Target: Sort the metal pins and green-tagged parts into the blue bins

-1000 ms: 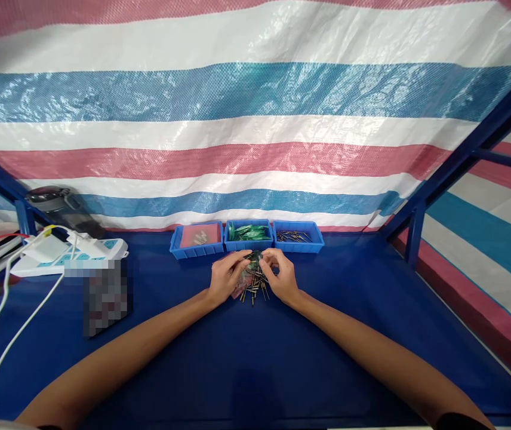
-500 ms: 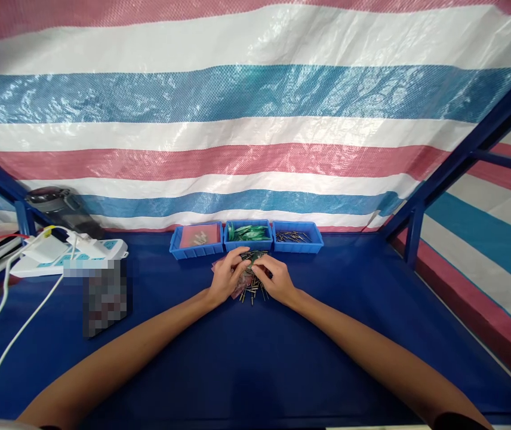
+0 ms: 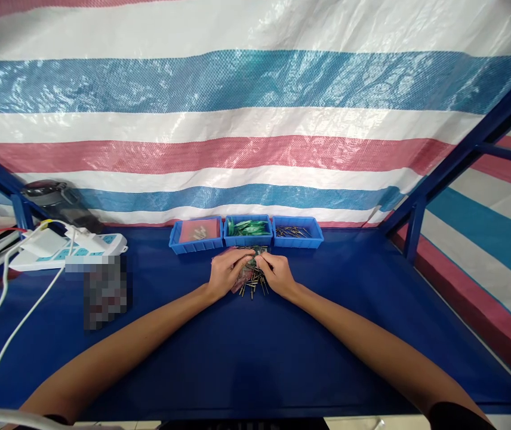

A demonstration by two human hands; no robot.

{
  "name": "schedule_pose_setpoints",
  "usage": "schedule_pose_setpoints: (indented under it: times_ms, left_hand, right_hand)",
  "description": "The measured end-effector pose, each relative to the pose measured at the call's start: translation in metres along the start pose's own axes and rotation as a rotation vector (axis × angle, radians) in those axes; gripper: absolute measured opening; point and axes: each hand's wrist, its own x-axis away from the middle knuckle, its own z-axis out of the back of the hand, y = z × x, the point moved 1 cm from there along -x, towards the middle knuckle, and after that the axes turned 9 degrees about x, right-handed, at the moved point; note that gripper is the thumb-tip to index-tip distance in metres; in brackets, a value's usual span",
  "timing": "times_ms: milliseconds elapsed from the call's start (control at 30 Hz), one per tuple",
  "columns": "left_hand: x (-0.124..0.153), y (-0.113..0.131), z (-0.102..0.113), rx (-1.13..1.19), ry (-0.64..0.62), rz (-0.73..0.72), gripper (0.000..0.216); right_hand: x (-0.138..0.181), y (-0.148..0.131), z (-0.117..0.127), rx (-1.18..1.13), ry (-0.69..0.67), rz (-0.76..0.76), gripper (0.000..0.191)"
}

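My left hand (image 3: 228, 272) is closed, with thumb and fingers pinched over the pile from the left. From the right, my right hand (image 3: 277, 273) is pinched the same way, its fingertips almost meeting the left ones. Between them shows part of a small green plastic bag (image 3: 262, 251), mostly covered by the fingers. Under and in front of the hands lies a loose pile of thin metal bits (image 3: 252, 288), like small drill bits, dark with some gold-coloured parts. A crumpled pinkish clear plastic bag (image 3: 240, 280) lies among them beside my left hand.
Behind the hands stand three blue bins: one with a pink sheet and pale small pieces (image 3: 196, 246), one with green packets (image 3: 248, 241), one with thin metal bits (image 3: 298, 243). At left are a white power strip (image 3: 114, 243), cables and a dark bottle (image 3: 65, 203).
My fingers have come down and closed; the thumbs and fingertips are now pressed together over the green bag. The view has tilted slightly downward.
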Motion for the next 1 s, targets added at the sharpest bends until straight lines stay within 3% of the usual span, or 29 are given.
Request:
schedule_pose_setpoints:
  times_ms: [200, 500, 800, 1000]
  left_hand:
    - [0.003, -0.003, -0.001, 0.069, 0.013, 0.137, 0.024]
    - [0.000, -0.003, 0.001, -0.035, 0.011, 0.088, 0.032]
    - [0.001, -0.007, -0.002, 0.010, 0.034, 0.076, 0.030]
    - [0.004, -0.011, -0.006, 0.125, 0.113, 0.101, 0.028]
  right_hand:
    - [0.001, 0.003, -0.004, 0.048, -0.032, 0.027, 0.043]
    - [0.002, 0.001, -0.002, 0.045, 0.010, 0.001, 0.042]
    - [0.003, 0.000, 0.002, -0.050, 0.094, -0.016, 0.023]
    - [0.007, 0.004, -0.002, -0.083, 0.130, 0.003, 0.043]
